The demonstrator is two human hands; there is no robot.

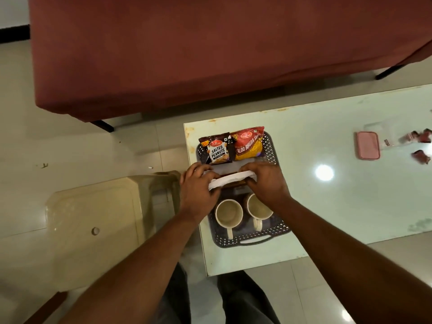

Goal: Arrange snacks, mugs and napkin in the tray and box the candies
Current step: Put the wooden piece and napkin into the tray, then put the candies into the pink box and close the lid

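Note:
A dark perforated tray (272,150) rests on the glass table's left end. At its far end lie a salted peanuts packet (218,149) and a red aloo bhujia packet (249,143). Two cream mugs, one (228,213) left and one (258,210) right, stand at its near end. Over the tray's middle, my left hand (198,185) and my right hand (266,181) both grip a folded white napkin (228,180) by its ends. Far right on the table sit a pink box (367,145) and several red-wrapped candies (418,146).
The glass table (339,202) has a light glare spot right of the tray. A beige plastic stool (98,220) stands left of the table. A maroon sofa (187,54) fills the far side. My legs show at the bottom.

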